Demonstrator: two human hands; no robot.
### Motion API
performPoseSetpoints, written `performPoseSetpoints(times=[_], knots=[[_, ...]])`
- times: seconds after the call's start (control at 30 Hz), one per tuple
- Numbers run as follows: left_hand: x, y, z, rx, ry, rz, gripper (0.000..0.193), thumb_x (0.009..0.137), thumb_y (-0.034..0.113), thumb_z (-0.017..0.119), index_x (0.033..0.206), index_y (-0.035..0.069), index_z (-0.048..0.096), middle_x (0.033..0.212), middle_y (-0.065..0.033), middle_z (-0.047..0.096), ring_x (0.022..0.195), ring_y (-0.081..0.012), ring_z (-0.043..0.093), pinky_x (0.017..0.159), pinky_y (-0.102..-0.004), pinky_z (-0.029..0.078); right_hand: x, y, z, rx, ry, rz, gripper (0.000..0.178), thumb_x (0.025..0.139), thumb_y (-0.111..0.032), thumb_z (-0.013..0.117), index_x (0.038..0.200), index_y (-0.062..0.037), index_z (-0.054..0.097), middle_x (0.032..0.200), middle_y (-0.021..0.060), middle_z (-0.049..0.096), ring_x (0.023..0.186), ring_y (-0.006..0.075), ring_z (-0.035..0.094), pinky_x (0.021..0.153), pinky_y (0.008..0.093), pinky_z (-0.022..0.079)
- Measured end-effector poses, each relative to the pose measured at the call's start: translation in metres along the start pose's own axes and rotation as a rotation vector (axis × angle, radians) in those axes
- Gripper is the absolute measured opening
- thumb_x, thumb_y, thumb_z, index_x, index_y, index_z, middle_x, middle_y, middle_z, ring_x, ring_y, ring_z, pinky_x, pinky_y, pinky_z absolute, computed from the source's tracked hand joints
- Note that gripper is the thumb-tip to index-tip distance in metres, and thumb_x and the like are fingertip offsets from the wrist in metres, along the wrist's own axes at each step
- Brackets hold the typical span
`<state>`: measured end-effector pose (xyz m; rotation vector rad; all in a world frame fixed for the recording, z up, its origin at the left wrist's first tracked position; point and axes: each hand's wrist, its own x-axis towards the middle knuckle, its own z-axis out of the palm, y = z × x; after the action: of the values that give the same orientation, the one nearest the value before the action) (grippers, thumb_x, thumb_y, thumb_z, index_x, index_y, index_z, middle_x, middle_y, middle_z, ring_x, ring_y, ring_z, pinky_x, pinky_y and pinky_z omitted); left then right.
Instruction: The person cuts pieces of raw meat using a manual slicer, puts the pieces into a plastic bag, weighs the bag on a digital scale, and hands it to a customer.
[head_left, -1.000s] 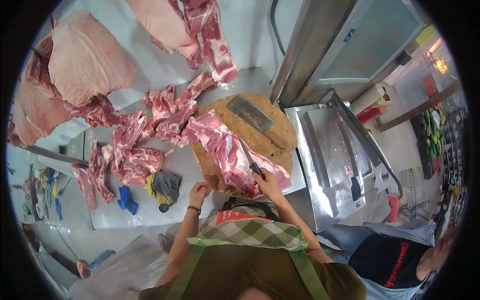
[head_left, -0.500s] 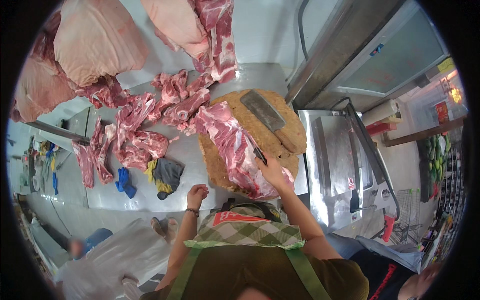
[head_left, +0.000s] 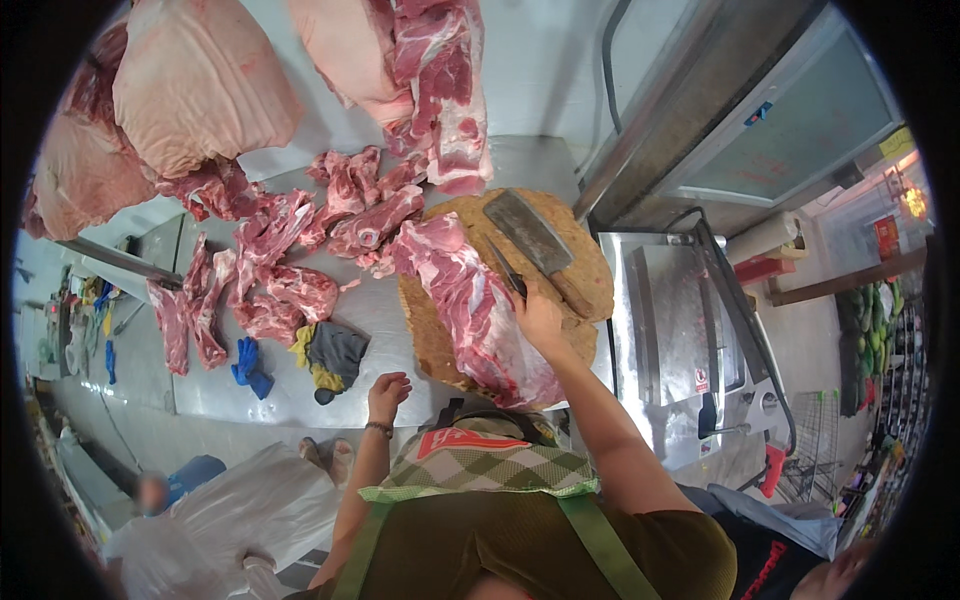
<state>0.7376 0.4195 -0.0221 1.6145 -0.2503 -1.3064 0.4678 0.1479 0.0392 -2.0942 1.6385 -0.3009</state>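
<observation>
My right hand (head_left: 540, 318) grips a knife (head_left: 508, 268) with a dark handle, its narrow blade pointing up and left over the wooden chopping block (head_left: 590, 225). Along the left part of the block lies a long slab of raw meat (head_left: 470, 318); my right hand is at its right edge. A cleaver (head_left: 530, 232) with a wide grey blade and wooden handle rests on the block, to the right of the knife. My left hand (head_left: 388, 397) hangs near the table's front edge, fingers loosely bent and apart, holding nothing.
Several bony meat pieces (head_left: 270, 230) lie left of the block on the metal table (head_left: 215, 395), with blue gloves (head_left: 250, 368) and a grey-yellow glove (head_left: 335, 355). Large skin-on cuts (head_left: 205, 85) hang behind. A metal machine (head_left: 670, 320) stands right; people stand on both sides.
My right hand has lifted the knife up off the meat to its right side, near the cleaver. The left hand has shifted slightly, its fingers uncurling a little.
</observation>
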Motion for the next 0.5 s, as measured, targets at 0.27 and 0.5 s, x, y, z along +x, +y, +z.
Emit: performPoseSetpoints(times=[0.27,0.5], knots=[[0.002,-0.002,-0.002,-0.011,0.008,0.033,0.025,0.094,0.01,0.055,0.115,0.0,0.064,0.104,-0.0124,0.071,0.092,-0.0211,0.071,0.078,-0.0296,0.058,0.0,0.004,0.009,0.038,0.053,-0.058,0.039,0.097,-0.034,0.056,0.12,-0.0037,0.055,0.09,0.0269,0.068,0.079,0.046,0.067,0.07,0.0554,0.053],[-0.005,-0.014,-0.002,-0.03,0.0,-0.007,0.024,0.095,0.009,0.053,0.114,0.0,0.064,0.103,-0.012,0.07,0.09,-0.0205,0.071,0.077,-0.0297,0.059,-0.016,0.008,0.007,0.156,0.06,0.004,0.037,0.096,-0.033,0.056,0.117,-0.0038,0.058,0.092,0.0275,0.069,0.084,0.046,0.067,0.074,0.0548,0.052]])
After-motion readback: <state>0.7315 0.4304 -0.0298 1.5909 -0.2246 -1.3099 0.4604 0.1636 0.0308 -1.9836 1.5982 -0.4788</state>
